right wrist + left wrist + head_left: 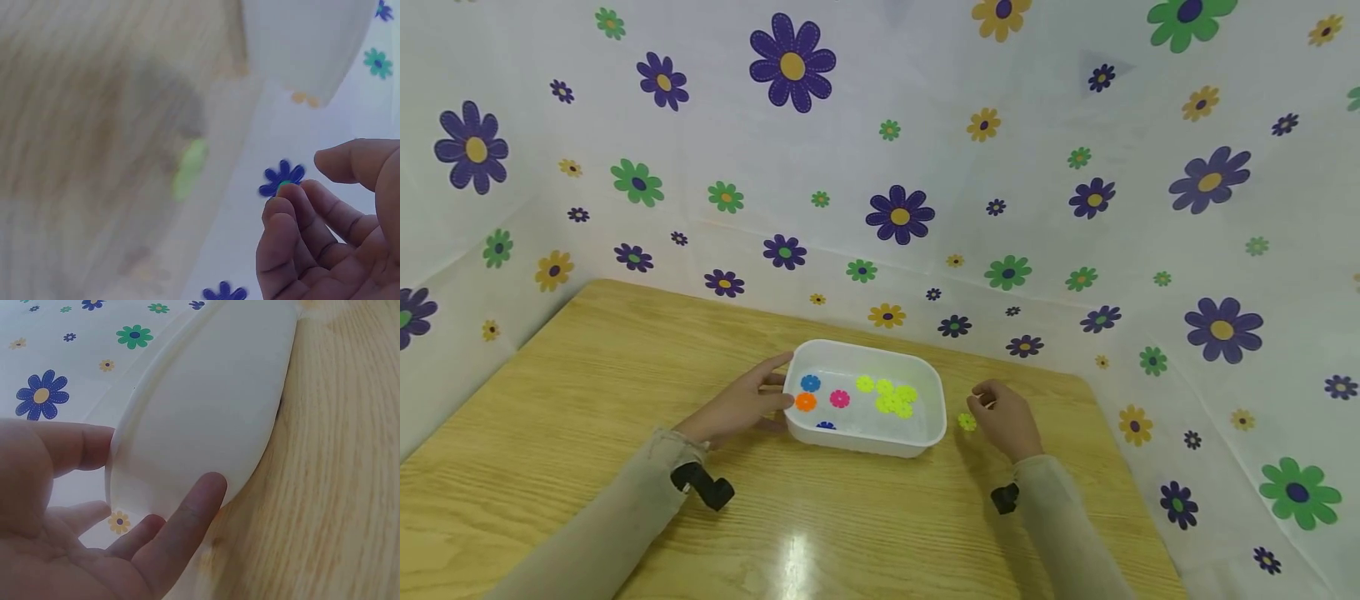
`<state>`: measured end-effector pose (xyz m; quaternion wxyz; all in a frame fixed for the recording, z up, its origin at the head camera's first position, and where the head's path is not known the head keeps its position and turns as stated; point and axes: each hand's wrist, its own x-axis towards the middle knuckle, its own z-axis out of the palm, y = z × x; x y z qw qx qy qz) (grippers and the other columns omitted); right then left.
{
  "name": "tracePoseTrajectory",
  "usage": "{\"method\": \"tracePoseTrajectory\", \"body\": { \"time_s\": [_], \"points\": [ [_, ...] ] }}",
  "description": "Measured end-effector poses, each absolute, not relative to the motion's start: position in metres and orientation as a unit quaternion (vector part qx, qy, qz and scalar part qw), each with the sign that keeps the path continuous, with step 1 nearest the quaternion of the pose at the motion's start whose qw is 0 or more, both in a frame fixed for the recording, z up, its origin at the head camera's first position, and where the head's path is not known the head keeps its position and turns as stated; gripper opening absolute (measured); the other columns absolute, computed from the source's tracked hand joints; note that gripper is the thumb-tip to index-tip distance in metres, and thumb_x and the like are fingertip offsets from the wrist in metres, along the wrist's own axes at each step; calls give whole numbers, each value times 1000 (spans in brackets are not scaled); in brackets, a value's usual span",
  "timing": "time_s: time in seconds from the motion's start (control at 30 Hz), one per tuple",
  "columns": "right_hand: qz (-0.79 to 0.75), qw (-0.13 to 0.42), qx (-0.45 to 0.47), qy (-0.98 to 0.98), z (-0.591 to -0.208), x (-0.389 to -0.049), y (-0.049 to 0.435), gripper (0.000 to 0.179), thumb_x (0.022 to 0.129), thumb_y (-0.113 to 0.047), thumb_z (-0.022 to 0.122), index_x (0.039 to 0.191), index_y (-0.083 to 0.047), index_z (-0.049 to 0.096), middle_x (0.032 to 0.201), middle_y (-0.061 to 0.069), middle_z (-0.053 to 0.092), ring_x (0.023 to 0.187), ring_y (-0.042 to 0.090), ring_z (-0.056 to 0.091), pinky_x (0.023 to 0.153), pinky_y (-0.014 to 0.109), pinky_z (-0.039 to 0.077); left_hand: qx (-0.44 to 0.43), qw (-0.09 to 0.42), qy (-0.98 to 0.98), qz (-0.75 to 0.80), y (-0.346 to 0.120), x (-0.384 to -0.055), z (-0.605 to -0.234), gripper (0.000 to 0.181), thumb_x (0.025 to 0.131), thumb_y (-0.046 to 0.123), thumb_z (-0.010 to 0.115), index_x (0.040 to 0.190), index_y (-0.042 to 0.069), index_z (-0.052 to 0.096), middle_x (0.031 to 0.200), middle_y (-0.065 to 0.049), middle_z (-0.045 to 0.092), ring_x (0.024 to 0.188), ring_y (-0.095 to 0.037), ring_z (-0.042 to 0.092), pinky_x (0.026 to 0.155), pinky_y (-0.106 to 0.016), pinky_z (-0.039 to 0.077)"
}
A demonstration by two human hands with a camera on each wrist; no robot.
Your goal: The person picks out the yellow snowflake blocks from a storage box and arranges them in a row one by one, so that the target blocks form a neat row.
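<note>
A white plastic container point(865, 439) sits on the wooden table. My left hand point(751, 404) grips its left end, the thumb at the rim and other fingertips against the outer wall point(206, 394). Inside lie several yellow-green snowflake discs point(891, 402), with a blue disc point(810, 383), an orange disc point(806, 402), a pink disc point(839, 399) and a partly hidden dark blue disc point(826, 425). To the container's right, my right hand point(1007, 419) has loosely bent fingers, with thumb and fingertips apart and nothing between them. Beside it is a single yellow-green disc point(967, 422), blurred in the right wrist view.
A pale wood table point(625, 358) spreads around the container. White flower-printed sheeting point(850, 150) rises behind the table's back edge and along both sides. Each wrist wears a black camera mount point(703, 485).
</note>
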<state>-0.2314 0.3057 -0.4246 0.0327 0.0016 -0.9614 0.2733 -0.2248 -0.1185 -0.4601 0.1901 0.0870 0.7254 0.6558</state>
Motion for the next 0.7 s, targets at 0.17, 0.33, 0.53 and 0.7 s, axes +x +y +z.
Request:
{"method": "tracePoseTrajectory", "body": {
  "time_s": [0.17, 0.33, 0.53, 0.7],
  "points": [
    [269, 58, 30, -961, -413, -232, 279, 29, 101, -26, 65, 121, -5, 69, 106, 10, 70, 89, 25, 63, 73, 38, 56, 90, 191, 724, 656, -118, -225, -460, 75, 104, 13, 60, 167, 22, 19, 152, -26, 40, 124, -41, 59, 88, -47, 63],
    [285, 44, 60, -956, -407, -236, 252, 29, 100, -26, 67, 121, -6, 69, 106, 8, 69, 90, 23, 61, 76, 37, 56, 82, 197, 727, 652, -119, -224, -460, 74, 105, 15, 60, 166, 17, 18, 152, -28, 40, 122, -40, 60, 88, -47, 63],
    [296, 16, 82, -952, -404, -240, 227, 27, 99, -22, 67, 121, -6, 70, 107, 6, 70, 96, 23, 63, 87, 42, 57, 80, 199, 725, 654, -121, -227, -462, 75, 105, 28, 62, 166, 16, 19, 153, -28, 40, 124, -39, 60, 91, -48, 61],
    [298, -16, 85, -951, -405, -244, 210, 26, 99, -19, 68, 122, -6, 70, 109, 6, 71, 100, 23, 65, 92, 42, 58, 76, 196, 726, 654, -120, -227, -462, 74, 105, 26, 62, 166, 16, 22, 152, -27, 41, 124, -39, 60, 93, -47, 61]
  ]
}}
